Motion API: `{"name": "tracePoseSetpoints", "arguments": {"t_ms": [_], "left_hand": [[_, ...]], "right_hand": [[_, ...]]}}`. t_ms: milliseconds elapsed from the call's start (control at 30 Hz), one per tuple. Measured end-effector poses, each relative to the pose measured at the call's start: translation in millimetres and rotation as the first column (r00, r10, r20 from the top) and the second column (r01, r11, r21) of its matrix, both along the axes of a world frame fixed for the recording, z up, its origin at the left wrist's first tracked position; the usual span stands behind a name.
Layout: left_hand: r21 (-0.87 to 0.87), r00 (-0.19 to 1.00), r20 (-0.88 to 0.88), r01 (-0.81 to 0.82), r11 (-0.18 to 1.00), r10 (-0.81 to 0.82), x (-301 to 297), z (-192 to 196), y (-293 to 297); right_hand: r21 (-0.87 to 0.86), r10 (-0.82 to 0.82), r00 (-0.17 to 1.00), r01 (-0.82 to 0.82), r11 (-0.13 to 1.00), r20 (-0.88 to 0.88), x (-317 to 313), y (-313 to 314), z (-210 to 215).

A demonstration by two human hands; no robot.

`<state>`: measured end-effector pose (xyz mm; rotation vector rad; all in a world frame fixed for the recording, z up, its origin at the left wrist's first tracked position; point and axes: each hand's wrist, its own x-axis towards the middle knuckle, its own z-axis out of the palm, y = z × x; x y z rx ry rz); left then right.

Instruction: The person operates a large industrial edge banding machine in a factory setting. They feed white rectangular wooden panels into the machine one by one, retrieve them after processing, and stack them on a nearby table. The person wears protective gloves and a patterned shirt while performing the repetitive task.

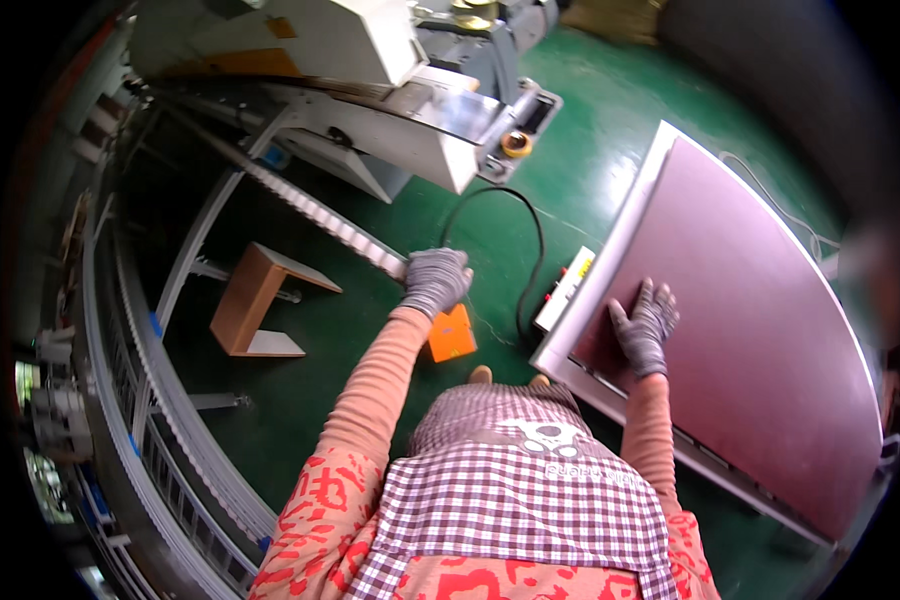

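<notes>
Head view, looking straight down over my checked apron [530, 490]: my left hand [436, 280], in a grey knit glove, is closed as a grip around the near end of a long pale strip [310, 212] that runs away up and to the left toward the cream-coloured machine [370, 90]. The fingers wrap over the strip's tip, so I read that grip as shut on it. My right hand [645, 325], gloved the same, lies flat and spread on the reddish-brown panel [750, 330]; the palm presses near the panel's lower left corner and the fingers are open, holding nothing. That panel sits on top of a stack with a pale edge showing along its left side, and it takes up most of the right half of the frame. Just left of the stack, a small white control box [566, 290] with coloured buttons rests by the panel's edge, and a black cable [530, 250] loops from it up toward the machine. An orange block [452, 334] lies on the green floor [390, 400] just under my left wrist. Farther left stands a small wooden stool [255, 300], well apart from both hands. A roll of yellow tape [515, 144] sits on the machine's ledge. Along the left rim a curved roller conveyor [160, 400] bends past.
</notes>
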<state>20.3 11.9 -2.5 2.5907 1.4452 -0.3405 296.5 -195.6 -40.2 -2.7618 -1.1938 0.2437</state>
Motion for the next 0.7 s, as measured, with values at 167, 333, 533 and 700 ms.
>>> {"name": "tracePoseSetpoints", "arguments": {"t_ms": [167,333,533,700], "left_hand": [[0.017,0.998,-0.032,-0.054,0.998,0.054,2,10,-3],[0.008,0.993,-0.08,-0.086,0.996,0.087,6,6,-7],[0.022,0.991,-0.099,-0.084,0.996,0.086,9,13,-13],[0.044,0.994,-0.086,-0.059,0.997,0.062,5,15,-18]], "right_hand": [[0.22,0.161,0.982,-0.136,0.966,-0.101,44,-4,41],[0.554,0.003,0.944,-0.196,0.809,0.331,60,0,57],[-0.014,0.05,0.993,-0.049,0.999,0.103,43,-3,7],[0.093,0.06,0.993,-0.07,0.993,0.106,45,-3,2]]}}
